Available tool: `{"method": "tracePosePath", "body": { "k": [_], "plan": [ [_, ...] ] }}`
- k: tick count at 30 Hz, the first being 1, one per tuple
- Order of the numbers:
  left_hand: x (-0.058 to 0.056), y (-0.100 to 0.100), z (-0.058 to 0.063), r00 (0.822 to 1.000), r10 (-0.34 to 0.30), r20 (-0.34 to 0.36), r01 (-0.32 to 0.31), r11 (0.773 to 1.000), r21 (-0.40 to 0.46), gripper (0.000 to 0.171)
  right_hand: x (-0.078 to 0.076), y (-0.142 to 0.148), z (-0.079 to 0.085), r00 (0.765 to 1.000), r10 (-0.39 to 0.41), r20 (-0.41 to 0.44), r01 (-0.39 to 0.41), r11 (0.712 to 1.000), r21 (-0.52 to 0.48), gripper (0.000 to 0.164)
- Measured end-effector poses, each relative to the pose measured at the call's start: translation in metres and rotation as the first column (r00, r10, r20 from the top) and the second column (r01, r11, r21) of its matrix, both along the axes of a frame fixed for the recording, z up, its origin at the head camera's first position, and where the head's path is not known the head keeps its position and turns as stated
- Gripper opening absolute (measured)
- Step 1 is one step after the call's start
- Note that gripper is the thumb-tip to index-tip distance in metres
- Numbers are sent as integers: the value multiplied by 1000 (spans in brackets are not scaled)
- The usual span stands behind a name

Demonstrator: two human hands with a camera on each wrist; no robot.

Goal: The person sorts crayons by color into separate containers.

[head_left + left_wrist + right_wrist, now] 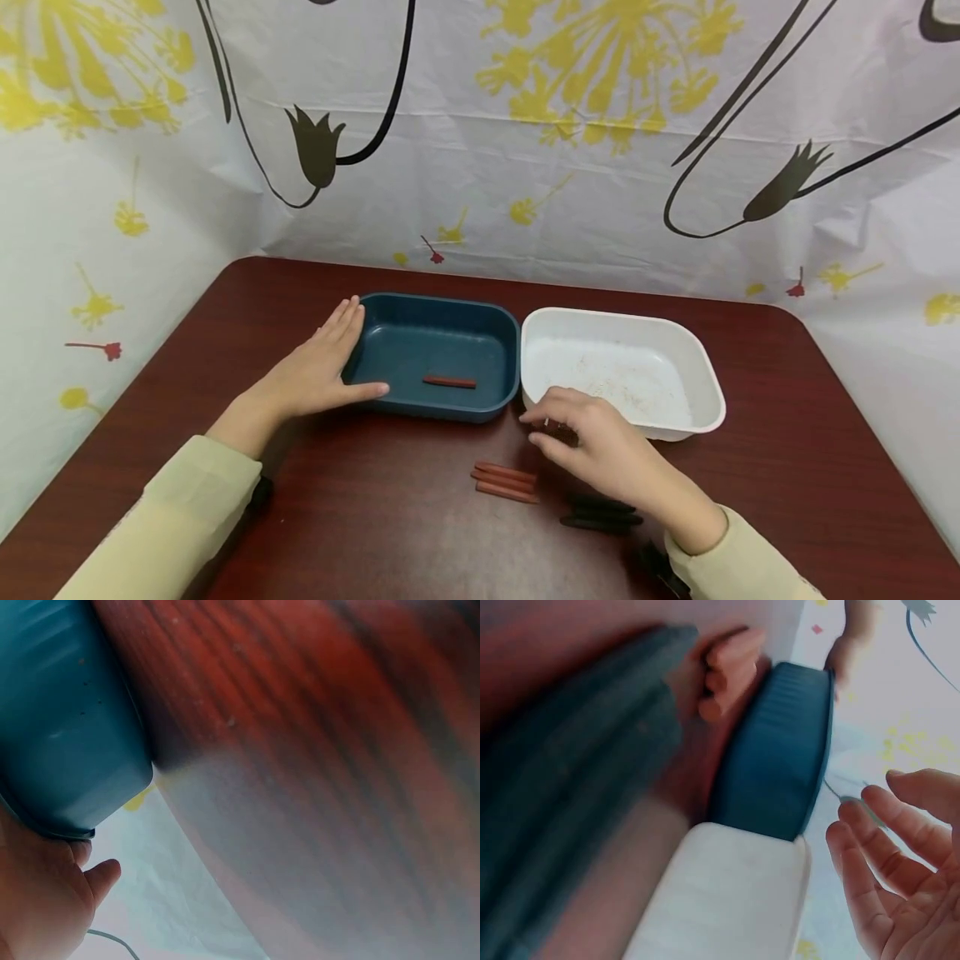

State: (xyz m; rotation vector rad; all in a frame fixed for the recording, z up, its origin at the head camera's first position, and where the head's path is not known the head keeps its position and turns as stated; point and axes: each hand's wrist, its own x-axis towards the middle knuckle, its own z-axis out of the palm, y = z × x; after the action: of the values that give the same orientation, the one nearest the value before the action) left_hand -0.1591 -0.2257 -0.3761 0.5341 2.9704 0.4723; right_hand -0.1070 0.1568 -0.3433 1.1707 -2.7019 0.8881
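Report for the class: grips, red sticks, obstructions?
Left grip touching blue tray; right grip empty, by white tray. One red stick inside blue tray, three red sticks on table. No obstruction apparent.

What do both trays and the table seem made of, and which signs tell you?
Blue tray: probably plastic, softly shiny, with ribs on its outer wall. White tray: likely plastic too, smooth and faintly shiny, with rounded corners. Table: glossy wood or wood-look laminate; grain-like streaks and reflected light leave it open.

Flower-print sheeting screens a table in this indoor workspace.
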Motion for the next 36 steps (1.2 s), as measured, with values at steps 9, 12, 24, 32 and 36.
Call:
{"method": "tracePosePath", "body": {
  "k": [9, 12, 24, 32, 36],
  "plan": [
    [0, -1, -1, 1000, 2, 8, -2, 1000, 8, 120, 4, -11, -18, 994, 73, 81, -87, 979, 182, 12],
    [0, -1, -2, 1000, 2, 9, -2, 1000, 7, 120, 3, -15, -22, 991, 81, 109, -102, 973, 207, 10],
    [0, 0, -1, 1000, 2, 18, -2, 1000, 11, 121, -3, -19, -30, 982, 77, 174, -125, 949, 289, 9],
    [-1, 0, 2, 1000, 0, 23, 0, 1000, 6, 120, -9, -23, -30, 978, 77, 193, -133, 946, 297, 6],
    [0, -1, 2, 1000, -1, 24, 1, 1000, 5, 120, -9, -26, -31, 981, 68, 180, -122, 944, 306, 6]
  ]
}}
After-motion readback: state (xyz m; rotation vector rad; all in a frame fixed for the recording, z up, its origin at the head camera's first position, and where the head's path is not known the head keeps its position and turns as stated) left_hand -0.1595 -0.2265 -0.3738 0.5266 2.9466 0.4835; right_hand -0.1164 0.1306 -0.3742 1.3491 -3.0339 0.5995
